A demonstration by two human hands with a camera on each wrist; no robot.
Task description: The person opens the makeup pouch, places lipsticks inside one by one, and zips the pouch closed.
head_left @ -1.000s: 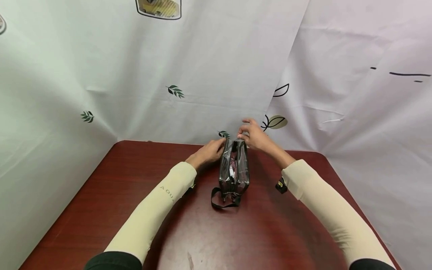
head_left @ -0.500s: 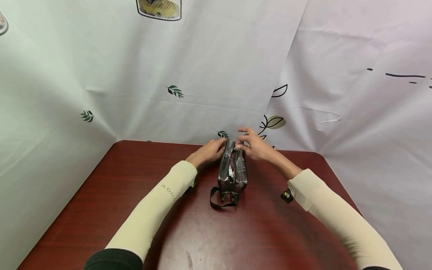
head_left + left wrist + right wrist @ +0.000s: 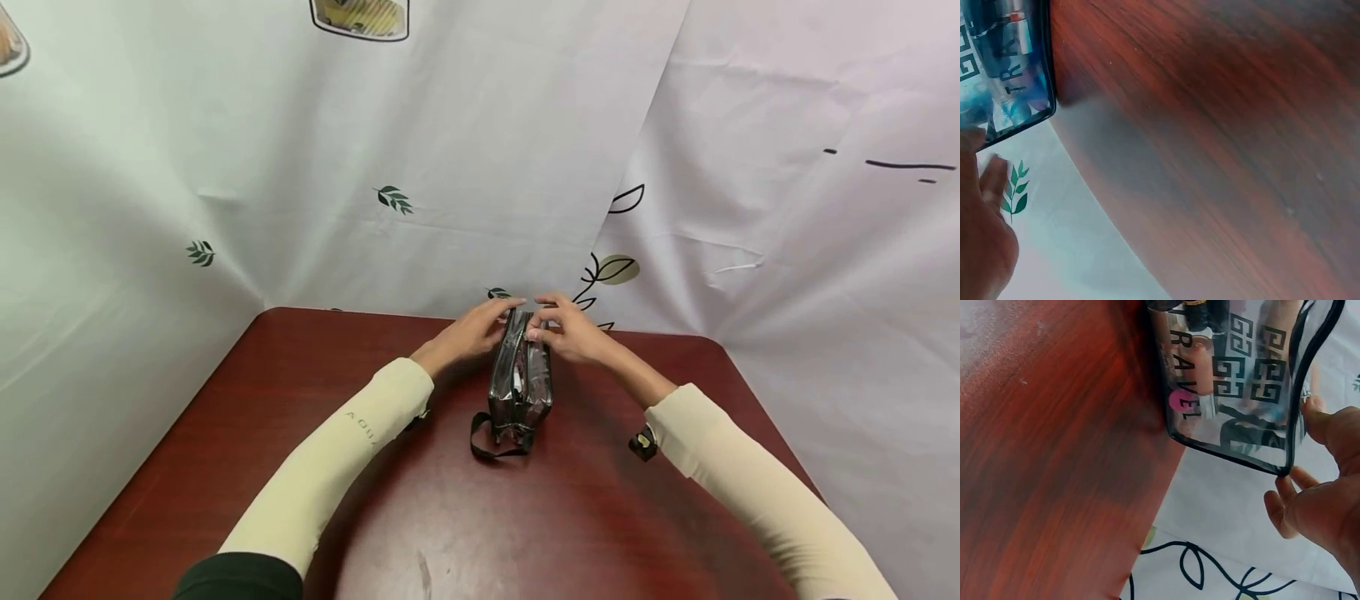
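Observation:
A clear pouch (image 3: 501, 379) with black trim, a zip and a black wrist strap (image 3: 483, 442) stands on the table. Small items, including a bottle (image 3: 1196, 362) with peach contents, show through its wall, which reads "TRAVEL". At the far end, my right hand (image 3: 573, 333) pinches the zip pull (image 3: 1306, 397) between thumb and finger. Its other fingers (image 3: 1282, 515) hang by the pouch's lower corner. My left hand (image 3: 468, 332) is at the far left corner, index finger stretched over the top. The left wrist view shows a fingertip touching the pouch; the rest is cut off.
The dark red wooden table (image 3: 247, 417) ends just behind the pouch. A white printed cloth (image 3: 465, 167) hangs behind and along both sides. A small dark device (image 3: 642, 442) is worn under the right wrist.
My right hand has come down from the pouch's far end and drawn slightly toward me along the zip. The left hand's index finger has stretched right, across the far top. The pouch stays standing.

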